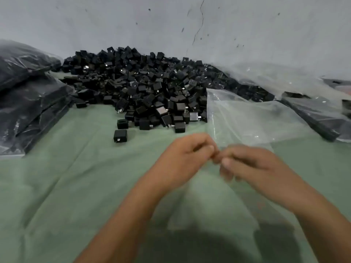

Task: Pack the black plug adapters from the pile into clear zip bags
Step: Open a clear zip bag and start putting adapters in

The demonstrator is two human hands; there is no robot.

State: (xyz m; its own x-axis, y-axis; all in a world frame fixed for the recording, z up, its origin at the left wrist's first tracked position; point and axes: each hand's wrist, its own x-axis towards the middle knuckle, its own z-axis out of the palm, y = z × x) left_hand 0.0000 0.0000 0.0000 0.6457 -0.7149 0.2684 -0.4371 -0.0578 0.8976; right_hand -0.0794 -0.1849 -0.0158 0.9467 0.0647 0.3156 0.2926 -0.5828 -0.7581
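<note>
From the head view, the left hand (187,156) and right hand (247,164) meet fingertip to fingertip, both pinching the edge of a thin clear plastic zip bag (245,120) just right of the heaped pile of black cube-shaped plug adapters (148,88) on pale green cloth (66,177).

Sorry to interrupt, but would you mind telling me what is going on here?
A person is packing black adapters into clear bags. Both hands, left and right, meet at the near edge of a clear bag, apparently pinching it; blur hides the grip. The bag looks empty. The pile lies behind on the green sheet, with filled bags at left.
</note>
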